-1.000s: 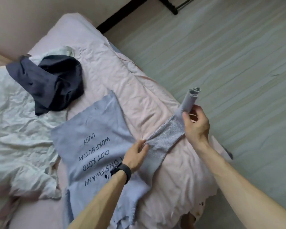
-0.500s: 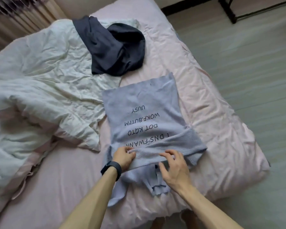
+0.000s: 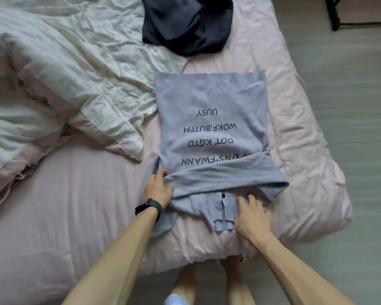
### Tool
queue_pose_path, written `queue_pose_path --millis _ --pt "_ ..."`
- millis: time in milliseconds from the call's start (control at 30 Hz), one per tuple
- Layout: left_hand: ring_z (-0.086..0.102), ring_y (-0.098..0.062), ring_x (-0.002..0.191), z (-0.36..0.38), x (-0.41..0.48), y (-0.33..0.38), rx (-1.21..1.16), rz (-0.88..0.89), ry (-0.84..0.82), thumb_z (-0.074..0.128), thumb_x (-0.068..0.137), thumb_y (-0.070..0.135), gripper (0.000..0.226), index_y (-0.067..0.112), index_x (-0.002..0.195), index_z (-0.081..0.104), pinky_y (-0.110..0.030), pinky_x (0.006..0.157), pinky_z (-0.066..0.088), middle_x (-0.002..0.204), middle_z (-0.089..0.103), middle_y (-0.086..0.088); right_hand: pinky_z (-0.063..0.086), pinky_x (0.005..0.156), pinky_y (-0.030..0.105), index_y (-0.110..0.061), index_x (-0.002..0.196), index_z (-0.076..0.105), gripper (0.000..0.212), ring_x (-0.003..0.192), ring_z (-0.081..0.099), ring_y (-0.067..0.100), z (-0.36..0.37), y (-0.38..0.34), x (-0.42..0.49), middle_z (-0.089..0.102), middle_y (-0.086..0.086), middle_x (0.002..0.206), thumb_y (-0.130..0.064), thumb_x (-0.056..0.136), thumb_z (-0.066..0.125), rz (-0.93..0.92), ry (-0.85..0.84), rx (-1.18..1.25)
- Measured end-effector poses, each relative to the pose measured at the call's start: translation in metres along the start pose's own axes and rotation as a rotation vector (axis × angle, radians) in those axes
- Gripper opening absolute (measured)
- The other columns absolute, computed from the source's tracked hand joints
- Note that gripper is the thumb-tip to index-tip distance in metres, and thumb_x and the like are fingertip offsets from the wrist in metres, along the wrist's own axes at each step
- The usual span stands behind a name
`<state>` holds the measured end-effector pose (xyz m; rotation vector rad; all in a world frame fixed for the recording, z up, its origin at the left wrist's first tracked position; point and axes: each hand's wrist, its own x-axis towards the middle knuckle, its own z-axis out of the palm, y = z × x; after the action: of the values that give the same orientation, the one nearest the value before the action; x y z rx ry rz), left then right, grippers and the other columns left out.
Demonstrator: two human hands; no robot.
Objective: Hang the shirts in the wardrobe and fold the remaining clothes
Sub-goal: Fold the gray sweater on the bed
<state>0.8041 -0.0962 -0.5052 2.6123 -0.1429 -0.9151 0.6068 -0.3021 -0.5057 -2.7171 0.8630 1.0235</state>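
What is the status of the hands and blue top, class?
Left hand on sleeve end. Right hand flat by collar. Blue top print-up, sleeve across. Dark garment apart.
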Motion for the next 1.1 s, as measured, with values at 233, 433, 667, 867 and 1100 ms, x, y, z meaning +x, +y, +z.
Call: queue_pose_path --millis 233,433,667,867,1100 --pt "0.040 -0.031 0.137 0.023 -0.020 -0.018 0.422 0.459 0.181 0.059 0.085 0.044 0.062 0.024 0.143 0.052 -0.053 0.109 0.036 0.151 0.045 -0.013 0.047 0.074 0.043 -0.014 0.102 0.068 0.033 0.102 0.058 0.037 -0.043 -0.036 0.029 0.061 0.015 0.111 -0.034 0.077 0.064 -0.224 0.394 0.051" --pt "-0.022 -0.016 0.149 0.049 -0.024 -0.020 0.547 0.441 -0.157 -0.001 0.091 0.058 0.065 0.048 0.155 -0.005 -0.052 0.120 -0.010 0.164 -0.020 0.010 -0.005 0.112 0.074 -0.056 0.149 -0.020 0.066 0.147 -0.031 0.035 -0.024 0.017 0.076 -0.038 -0.008 0.158 -0.076 0.093 0.008 -0.068 0.010 0.008" --pt "0.023 -0.022 0.149 0.039 -0.037 -0.020 0.374 0.291 0.186 0.043 0.089 0.042 0.060 0.036 0.148 0.040 -0.053 0.119 0.022 0.161 0.031 -0.002 0.004 0.110 0.077 -0.042 0.158 -0.002 0.071 0.149 -0.019 0.045 -0.042 0.003 0.076 -0.027 0.002 0.164 -0.057 0.096 0.030 0.047 -0.119 0.025" --pt "0.037 -0.029 0.138 0.013 -0.073 -0.061 0.002 -0.276 0.235 0.064 0.087 0.039 0.077 0.025 0.154 0.027 -0.044 0.109 0.036 0.150 0.034 -0.006 0.011 0.120 0.063 -0.025 0.157 0.020 0.071 0.154 -0.007 0.032 -0.061 -0.071 0.047 0.000 0.006 0.168 -0.042 0.092 0.044 -0.318 0.132 0.009" --pt "0.057 -0.026 0.108 0.007 -0.080 -0.084 0.099 -0.326 0.154 0.056 0.087 0.020 0.026 0.025 0.112 0.053 -0.034 0.088 0.037 0.117 0.060 0.001 0.033 0.108 0.068 -0.042 0.155 0.026 0.061 0.152 0.014 0.037 -0.043 -0.152 0.039 0.014 0.007 0.167 -0.055 0.097 0.042 -0.662 0.094 0.010"
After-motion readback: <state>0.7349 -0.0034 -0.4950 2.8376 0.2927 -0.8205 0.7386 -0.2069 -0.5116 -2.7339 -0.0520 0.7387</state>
